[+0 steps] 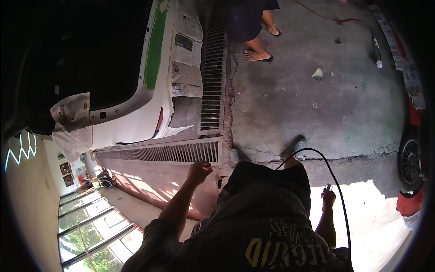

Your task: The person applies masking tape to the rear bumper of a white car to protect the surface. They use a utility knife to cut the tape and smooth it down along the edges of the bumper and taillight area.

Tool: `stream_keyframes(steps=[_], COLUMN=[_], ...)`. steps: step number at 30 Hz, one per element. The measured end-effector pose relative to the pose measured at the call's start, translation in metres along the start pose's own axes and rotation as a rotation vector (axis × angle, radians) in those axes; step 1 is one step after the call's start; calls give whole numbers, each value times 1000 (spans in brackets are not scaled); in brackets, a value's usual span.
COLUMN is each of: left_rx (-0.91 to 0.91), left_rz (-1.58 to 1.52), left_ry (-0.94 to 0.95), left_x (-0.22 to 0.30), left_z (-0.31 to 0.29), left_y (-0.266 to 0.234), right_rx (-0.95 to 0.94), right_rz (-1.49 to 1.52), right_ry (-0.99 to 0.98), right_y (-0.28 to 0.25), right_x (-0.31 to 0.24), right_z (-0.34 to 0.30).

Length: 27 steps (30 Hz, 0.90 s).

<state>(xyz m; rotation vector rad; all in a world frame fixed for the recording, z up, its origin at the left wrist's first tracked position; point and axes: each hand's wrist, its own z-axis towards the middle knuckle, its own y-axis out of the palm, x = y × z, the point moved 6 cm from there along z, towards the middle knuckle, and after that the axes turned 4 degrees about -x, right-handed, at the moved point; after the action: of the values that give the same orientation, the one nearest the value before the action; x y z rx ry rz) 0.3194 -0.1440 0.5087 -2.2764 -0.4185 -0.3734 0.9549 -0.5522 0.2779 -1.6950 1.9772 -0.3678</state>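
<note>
My left hand [200, 172] is raised over the floor grate's corner, left of my shorts. Its fingers are curled together, and whatever they may hold is too small to make out. My right hand [328, 198] hangs beside my right thigh with closed fingers around a small, pale-tipped object that I cannot identify. A black hose or cable [327, 162] arcs between my legs and my right side, passing near that hand; whether it joins the held object is unclear. Nearest on the left stands a white car body [131, 124] with a green patch [156, 50] on its pillar.
Newspaper sheets [187, 54] hang along the car's side, with more masking paper [72, 122] at its end. Metal drain grates [212, 90] meet ahead. Another person's foot [257, 55] stands beyond, near a red hose [335, 20]. A dark wheel [410, 158] is far right.
</note>
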Motion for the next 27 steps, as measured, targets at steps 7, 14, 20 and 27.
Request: stream_keyframes(steps=[7,14,20,27], left_rx=[66,32,-77,-309], left_rz=[106,235,251,324], left_ry=[168,1,34,19], left_x=[171,219,242,332], left_z=[39,75,165,303], left_y=[15,15,43,79], right_rx=[100,173,52,119], right_rz=[87,215,411,142], right_ry=[-282,-396,-799,-381], right_y=[-135,-176,-219,-371], right_x=[-16,-222,-416,-465], right_z=[129,111,104,174])
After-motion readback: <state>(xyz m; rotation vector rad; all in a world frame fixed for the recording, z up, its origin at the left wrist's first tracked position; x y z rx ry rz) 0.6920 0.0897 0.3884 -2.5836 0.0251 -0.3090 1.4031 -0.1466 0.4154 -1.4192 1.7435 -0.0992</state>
